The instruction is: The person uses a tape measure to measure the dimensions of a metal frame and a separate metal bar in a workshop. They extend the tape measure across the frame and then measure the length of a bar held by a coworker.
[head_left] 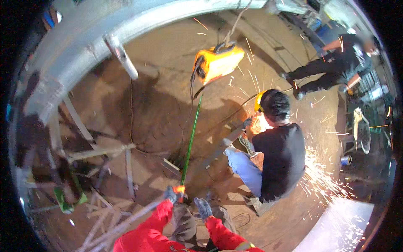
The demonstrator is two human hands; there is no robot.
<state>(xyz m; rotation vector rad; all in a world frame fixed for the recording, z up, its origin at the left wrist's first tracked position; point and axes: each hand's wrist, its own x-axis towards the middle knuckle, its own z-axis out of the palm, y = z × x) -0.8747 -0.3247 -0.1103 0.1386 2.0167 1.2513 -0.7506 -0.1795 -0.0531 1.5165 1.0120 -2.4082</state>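
Observation:
My left hand (170, 195), in a grey glove and red sleeve, is closed around an orange tape measure (179, 189). From it a long, straight green blade (192, 138) runs forward, its far end close to the hanging yellow machine (220, 64). My right hand (203, 208), also gloved, lies over my right leg with fingers stretched forward, and I see nothing in it. Just ahead on the right, a crouching person (279, 159) in a black shirt bends over a metal bar (222, 147) amid bright light and sparks.
Sparks (325, 176) spray across the right side onto a pale sheet (340, 227). Another person (336, 65) stands at the far right. Metal frames (100, 152) and loose bars (105, 218) stand at left. A large curved beam (96, 38) spans the back. Cables (132, 109) cross the floor.

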